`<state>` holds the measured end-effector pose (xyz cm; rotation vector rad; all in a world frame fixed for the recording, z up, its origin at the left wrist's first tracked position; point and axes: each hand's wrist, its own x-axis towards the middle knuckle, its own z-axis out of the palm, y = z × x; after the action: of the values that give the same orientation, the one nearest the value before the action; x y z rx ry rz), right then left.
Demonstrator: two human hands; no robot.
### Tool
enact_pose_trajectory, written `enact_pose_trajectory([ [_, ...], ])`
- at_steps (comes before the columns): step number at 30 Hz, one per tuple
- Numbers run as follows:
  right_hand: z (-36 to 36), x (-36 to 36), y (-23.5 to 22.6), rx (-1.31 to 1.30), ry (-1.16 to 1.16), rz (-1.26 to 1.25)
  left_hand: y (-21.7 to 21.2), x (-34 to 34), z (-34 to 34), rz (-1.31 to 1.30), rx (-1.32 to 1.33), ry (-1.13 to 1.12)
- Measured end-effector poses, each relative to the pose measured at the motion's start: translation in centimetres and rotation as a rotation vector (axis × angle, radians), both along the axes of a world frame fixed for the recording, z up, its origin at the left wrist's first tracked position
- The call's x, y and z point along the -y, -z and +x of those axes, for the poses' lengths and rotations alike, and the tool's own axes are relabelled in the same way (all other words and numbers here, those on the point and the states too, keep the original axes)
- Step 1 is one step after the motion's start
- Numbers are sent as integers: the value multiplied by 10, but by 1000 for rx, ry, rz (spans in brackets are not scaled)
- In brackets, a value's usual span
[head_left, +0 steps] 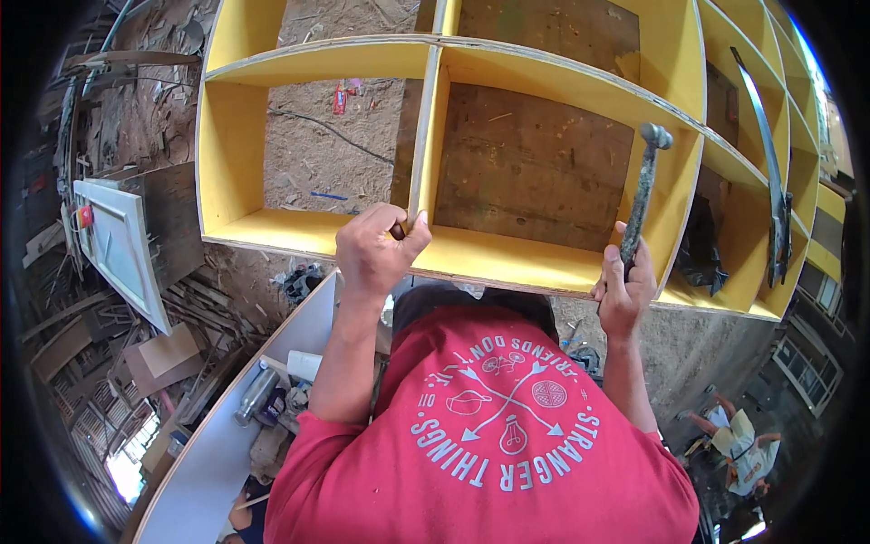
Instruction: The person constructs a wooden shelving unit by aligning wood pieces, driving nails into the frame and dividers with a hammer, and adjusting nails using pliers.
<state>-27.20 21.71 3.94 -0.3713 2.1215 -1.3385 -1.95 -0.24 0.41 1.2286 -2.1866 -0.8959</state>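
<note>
A large yellow plywood shelf frame (317, 240) with open compartments lies in front of me. My left hand (376, 249) is closed at its near edge, thumb and forefinger pinched where an upright divider (424, 136) meets the near board. Anything between those fingertips is too small or hidden to make out. My right hand (628, 281) is wrapped around the handle of a hammer (644, 186) by the near board, right of the left hand. The hammer stands head up, over the compartment's right end.
A handsaw (768, 154) and a crumpled black plastic bag (700, 245) lie at the frame's right compartments. To the left are a white panel door (122, 245) and scrap wood (195, 313). A box with a clear bottle (260, 396) stands lower left. Another person (745, 444) is lower right.
</note>
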Motion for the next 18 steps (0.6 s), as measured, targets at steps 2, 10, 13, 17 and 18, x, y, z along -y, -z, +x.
enact_pose_trajectory([
  [2, -3, 3, -3, 28, -88, 48, -2, 1, 0, 29, 48, 2],
  [10, -5, 0, 16, -181, -266, 45, -7, 10, 2, 108, 122, 62],
  [13, 0, 4, 7, -152, -243, 26, -8, 12, 2, 48, 47, 78],
  [17, 6, 10, 0, -89, -193, 31, -13, 10, 6, 94, -141, 23],
  [18, 7, 11, -1, -102, -192, 27, -13, 11, 7, 79, -164, 20],
])
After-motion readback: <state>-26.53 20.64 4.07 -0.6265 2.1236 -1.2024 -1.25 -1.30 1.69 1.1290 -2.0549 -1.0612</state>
